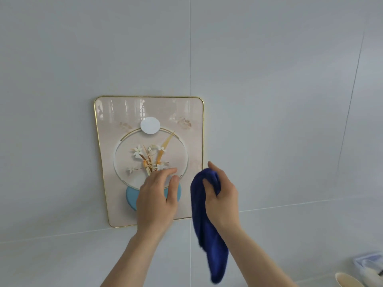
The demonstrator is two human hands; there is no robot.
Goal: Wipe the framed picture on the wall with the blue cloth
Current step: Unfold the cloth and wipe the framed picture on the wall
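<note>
Head view, single frame. The gold-rimmed rectangular framed picture (149, 160), glossy beige with a flower motif, a white disc and a light-blue disc, hangs on the pale grey tiled wall (269, 100), slightly tilted in this view. The left hand (156, 195) lies in front of the picture's lower middle, fingers (165, 172) loosely spread and holding nothing; whether the palm actually touches the glass cannot be told. The right hand (222, 195) is just beside the picture's lower right edge, fingers curled closed around the bunched upper part of the dark blue microfibre cloth (207, 235), the rest hanging free below the wrist. The cloth is not on the picture surface yet. Judged risks: a bare left palm on the glossy face would leave smears; a sideways push with the cloth could swing or unhook the picture if it hangs from a single point; the dangling tail of the cloth wipes nothing unless regathered. Surroundings: a cream-coloured bowl (348, 279) and a translucent plastic container (369, 266) sit at lower right, well apart from the picture. Only the left hand stands in the cloth's way.
</note>
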